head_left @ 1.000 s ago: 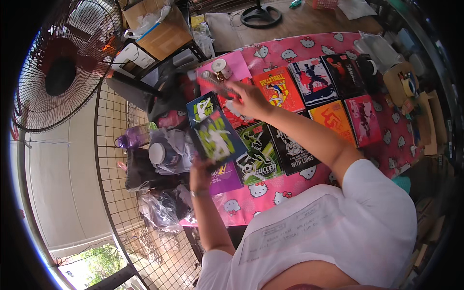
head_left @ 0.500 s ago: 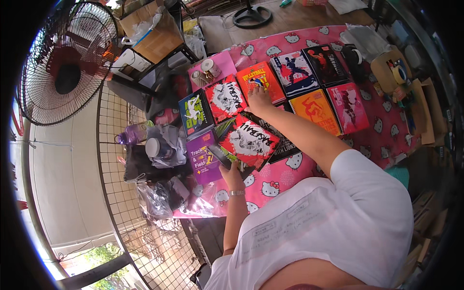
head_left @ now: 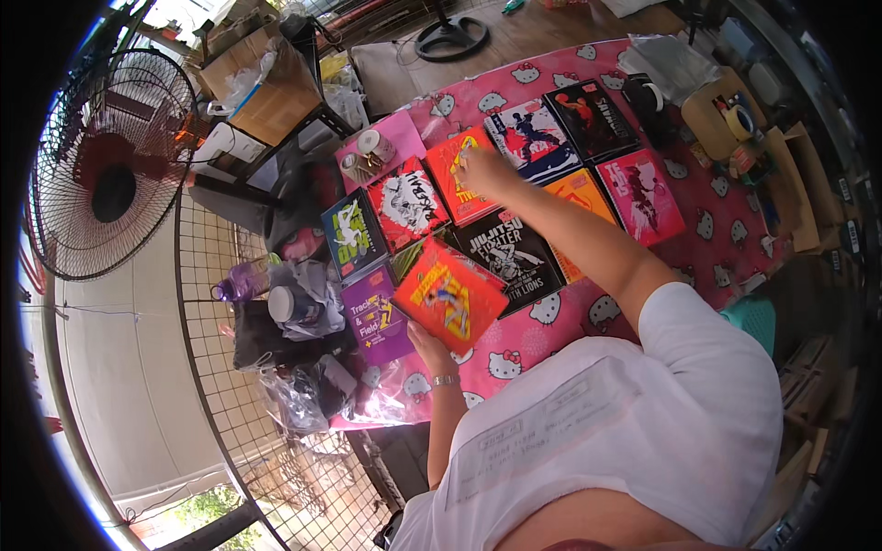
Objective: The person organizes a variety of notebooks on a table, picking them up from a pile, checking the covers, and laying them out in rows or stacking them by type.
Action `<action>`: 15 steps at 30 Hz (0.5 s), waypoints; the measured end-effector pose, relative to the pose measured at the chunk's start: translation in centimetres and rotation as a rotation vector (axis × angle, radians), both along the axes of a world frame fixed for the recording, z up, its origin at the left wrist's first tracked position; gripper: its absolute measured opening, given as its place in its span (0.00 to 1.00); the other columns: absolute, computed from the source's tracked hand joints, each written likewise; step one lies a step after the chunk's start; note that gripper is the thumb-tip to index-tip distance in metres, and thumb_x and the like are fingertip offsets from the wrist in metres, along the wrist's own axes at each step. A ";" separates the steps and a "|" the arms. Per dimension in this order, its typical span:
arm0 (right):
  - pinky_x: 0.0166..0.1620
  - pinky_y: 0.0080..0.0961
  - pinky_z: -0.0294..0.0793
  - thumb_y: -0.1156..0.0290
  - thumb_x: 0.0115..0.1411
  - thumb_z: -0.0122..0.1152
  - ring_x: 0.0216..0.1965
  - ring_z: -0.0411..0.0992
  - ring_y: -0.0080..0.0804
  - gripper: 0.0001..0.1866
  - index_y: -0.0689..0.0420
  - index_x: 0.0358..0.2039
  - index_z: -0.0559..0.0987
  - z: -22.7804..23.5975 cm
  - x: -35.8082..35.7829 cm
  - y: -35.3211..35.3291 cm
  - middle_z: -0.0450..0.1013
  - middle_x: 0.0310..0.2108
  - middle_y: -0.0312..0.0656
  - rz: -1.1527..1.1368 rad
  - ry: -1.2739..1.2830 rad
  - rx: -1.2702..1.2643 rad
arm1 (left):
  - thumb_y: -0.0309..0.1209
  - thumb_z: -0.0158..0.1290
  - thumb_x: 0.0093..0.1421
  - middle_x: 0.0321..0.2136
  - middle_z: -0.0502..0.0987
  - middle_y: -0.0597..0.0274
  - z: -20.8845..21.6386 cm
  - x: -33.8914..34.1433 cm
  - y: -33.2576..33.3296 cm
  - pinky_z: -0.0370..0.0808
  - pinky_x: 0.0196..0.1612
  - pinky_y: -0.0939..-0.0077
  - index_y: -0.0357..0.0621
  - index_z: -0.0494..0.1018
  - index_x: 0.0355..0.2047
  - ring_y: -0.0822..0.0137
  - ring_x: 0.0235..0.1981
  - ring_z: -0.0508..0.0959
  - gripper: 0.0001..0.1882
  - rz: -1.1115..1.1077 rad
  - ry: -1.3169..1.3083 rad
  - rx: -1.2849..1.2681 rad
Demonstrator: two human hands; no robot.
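My left hand (head_left: 428,349) grips the near edge of a small fanned stack of notebooks, with an orange notebook (head_left: 450,303) showing a player figure on top. My right hand (head_left: 485,174) is over another orange notebook (head_left: 457,209) in the back row; its fingers are blurred, so their hold is unclear. Left of that lies a red, white and black notebook (head_left: 406,204), then a dark one with a green design (head_left: 354,236). A purple notebook (head_left: 378,323) lies beside my left hand. The black notebook (head_left: 514,255) is partly under the held stack.
More notebooks, blue-white (head_left: 533,138), black (head_left: 593,119), orange-yellow (head_left: 581,195) and pink (head_left: 641,197), cover the right side of the pink patterned tablecloth (head_left: 505,363). Two rolls (head_left: 375,144) stand at the back left. Plastic bags (head_left: 299,390) and a purple bottle (head_left: 241,286) crowd the left edge, near a fan (head_left: 115,174).
An orange notebook now tops the held stack, where a red, white and black one was. My right hand is back over the orange pile. The whole view has shifted slightly.
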State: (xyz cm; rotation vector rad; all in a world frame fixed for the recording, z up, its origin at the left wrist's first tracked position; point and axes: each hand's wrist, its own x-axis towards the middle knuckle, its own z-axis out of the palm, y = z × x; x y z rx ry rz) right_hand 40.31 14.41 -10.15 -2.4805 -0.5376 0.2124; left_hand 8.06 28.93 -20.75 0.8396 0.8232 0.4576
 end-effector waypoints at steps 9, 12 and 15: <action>0.40 0.42 0.79 0.67 0.60 0.49 0.41 0.77 0.48 0.21 0.64 0.51 0.72 -6.8 6.4 -5.4 0.77 0.37 0.55 0.065 -0.177 -0.443 | 0.24 0.57 0.59 0.55 0.67 0.51 2.0 0.5 -3.0 0.70 0.54 0.70 0.33 0.51 0.63 0.63 0.52 0.71 0.36 -0.113 0.217 0.433; 0.38 0.40 0.79 0.70 0.57 0.53 0.40 0.78 0.48 0.27 0.60 0.59 0.65 -2.3 4.1 -5.0 0.77 0.39 0.53 0.026 -0.151 -0.275 | 0.21 0.55 0.58 0.51 0.70 0.55 3.2 -1.8 -2.6 0.74 0.48 0.70 0.37 0.58 0.58 0.65 0.48 0.74 0.29 -0.228 0.131 0.223; 0.38 0.38 0.79 0.80 0.51 0.57 0.37 0.77 0.47 0.33 0.50 0.59 0.65 -0.5 -1.9 -6.6 0.76 0.42 0.45 0.244 -0.485 0.377 | 0.24 0.55 0.60 0.51 0.71 0.57 3.8 -2.6 -4.2 0.77 0.47 0.68 0.40 0.59 0.58 0.63 0.49 0.75 0.28 -0.234 0.166 0.073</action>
